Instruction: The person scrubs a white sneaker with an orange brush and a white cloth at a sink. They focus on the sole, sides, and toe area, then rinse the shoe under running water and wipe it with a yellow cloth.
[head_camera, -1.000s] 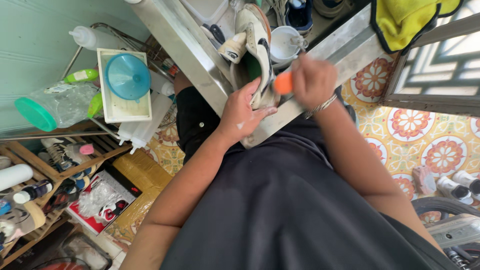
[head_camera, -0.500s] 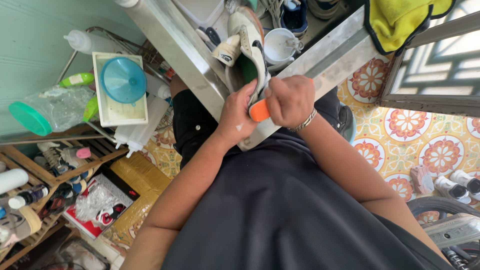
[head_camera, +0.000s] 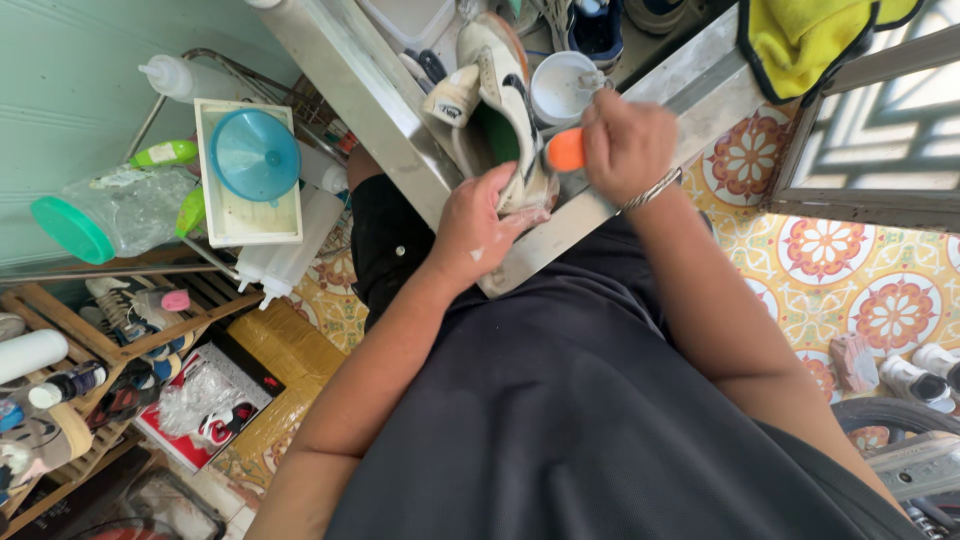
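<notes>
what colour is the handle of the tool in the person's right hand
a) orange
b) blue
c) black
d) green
a: the right hand grips a tool with an orange handle, held against the white sneaker that the left hand steadies.

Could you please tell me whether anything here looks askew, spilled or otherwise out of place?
Nothing looks spilled or broken. The clear plastic jar with a green lid lies on its side on the wire rack. The left hand steadies the white sneaker at the steel sink's edge; the right hand grips an orange-handled brush.
</notes>
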